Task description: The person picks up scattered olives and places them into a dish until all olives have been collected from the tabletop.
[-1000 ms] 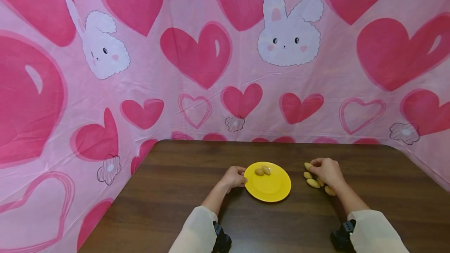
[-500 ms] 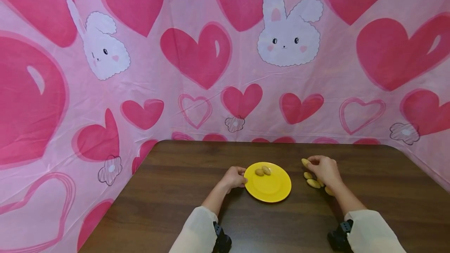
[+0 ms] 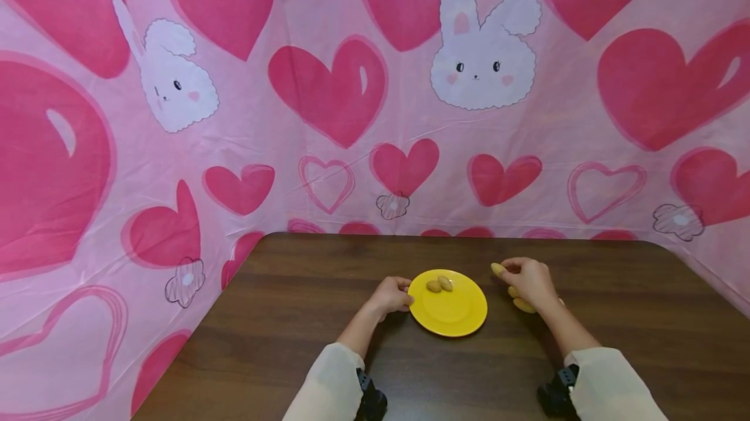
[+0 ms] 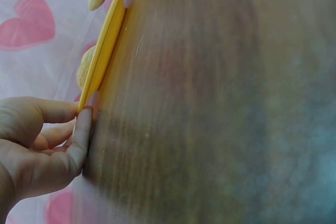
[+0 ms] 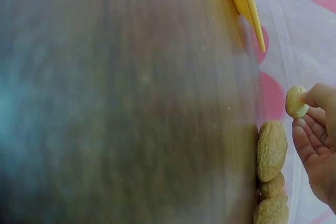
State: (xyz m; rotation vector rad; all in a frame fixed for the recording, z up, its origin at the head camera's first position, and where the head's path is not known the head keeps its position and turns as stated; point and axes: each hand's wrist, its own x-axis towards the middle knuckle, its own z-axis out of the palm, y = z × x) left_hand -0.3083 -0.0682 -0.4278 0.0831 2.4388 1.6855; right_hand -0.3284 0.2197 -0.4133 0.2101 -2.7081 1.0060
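My left hand (image 3: pixel 390 295) pinches the left rim of a round yellow plate (image 3: pixel 445 313) between thumb and fingers, seen edge-on in the left wrist view. Two wrinkled tan ovals (image 3: pixel 439 284) lie together near the plate's far rim. To the right of the plate, my right hand (image 3: pixel 530 278) holds another wrinkled tan oval (image 5: pixel 295 102), pinched at the fingertips and raised off the table. Below that hand, a row of similar ovals (image 5: pixel 272 150) rests on the tabletop. In the head view the hand and wrist partly cover this row.
A dark brown wooden table (image 3: pixel 281 343) carries everything. Behind it hangs a pink cloth (image 3: pixel 410 115) with hearts and rabbit faces. Dark wrist cameras (image 3: pixel 556 395) sit at both cream sleeves (image 3: pixel 609 382).
My right hand has lifted the pinched oval up from the row and carried it left toward the plate. The left hand keeps its hold on the rim, and the plate stays put.
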